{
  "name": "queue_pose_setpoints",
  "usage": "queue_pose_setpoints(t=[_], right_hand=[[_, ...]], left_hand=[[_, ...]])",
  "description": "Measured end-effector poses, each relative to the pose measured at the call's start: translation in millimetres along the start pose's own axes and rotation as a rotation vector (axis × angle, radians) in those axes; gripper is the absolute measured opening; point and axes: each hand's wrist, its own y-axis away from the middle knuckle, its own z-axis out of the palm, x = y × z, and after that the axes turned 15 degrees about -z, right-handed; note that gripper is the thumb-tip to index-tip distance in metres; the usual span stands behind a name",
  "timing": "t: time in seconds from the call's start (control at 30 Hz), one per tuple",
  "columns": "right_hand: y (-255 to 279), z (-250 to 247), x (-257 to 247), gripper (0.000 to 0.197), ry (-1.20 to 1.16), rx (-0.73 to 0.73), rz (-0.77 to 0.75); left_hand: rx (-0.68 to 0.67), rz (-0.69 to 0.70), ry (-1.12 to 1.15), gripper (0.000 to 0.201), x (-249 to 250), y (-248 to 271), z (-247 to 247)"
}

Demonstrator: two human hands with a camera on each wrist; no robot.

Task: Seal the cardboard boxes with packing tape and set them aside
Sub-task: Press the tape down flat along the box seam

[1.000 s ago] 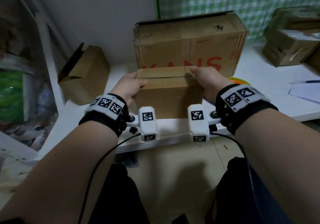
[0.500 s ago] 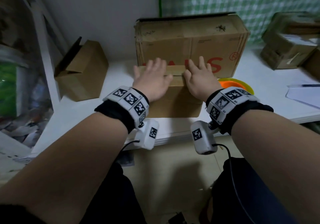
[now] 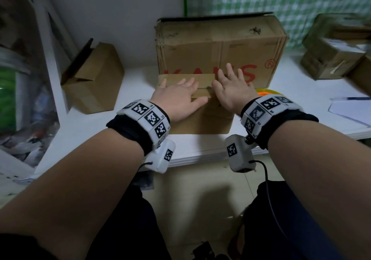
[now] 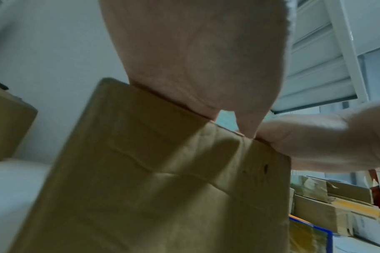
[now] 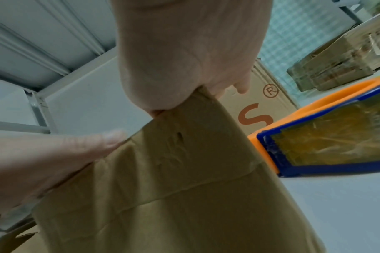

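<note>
Pressing flat with straight, spread fingers, the left hand and right hand hold down the top flaps of a small, creased brown cardboard box on the white table, the tape dispenser at its 3 o'clock.

both hands cover most of the small box top, flap seam mostly hidden; tape dispenser only an orange sliver behind right wrist; right far boxes blurred, cut off
</note>
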Motion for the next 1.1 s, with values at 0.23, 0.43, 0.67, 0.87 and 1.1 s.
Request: queue_pose_setpoints(t=[0.23, 0.43, 0.67, 0.87, 1.1], right_hand=[[2, -1, -2, 0.060, 0.048, 0.005, -0.012], [2, -2, -4, 0.063, 0.177, 0.005, -0.017], [3, 10, -61, 0.055, 0.270, -0.071, -0.381], [3, 8, -66, 0.055, 0.264, -0.109, -0.342], [15, 1, -38, 0.054, 0.316, -0.055, -0.259]], left_hand=[[0.001, -0.107, -0.104, 0.083, -28, 12, -5], [0.060, -0.150, -0.170, 0.097, -38, 19, -1], [0.037, -0.124, -0.135, 0.097, -40, 16, -1], [0.038, -0.144, -0.179, 0.094, -37, 13, -2], [0.058, -0.189, -0.243, 0.091, -30, 17, -3]])
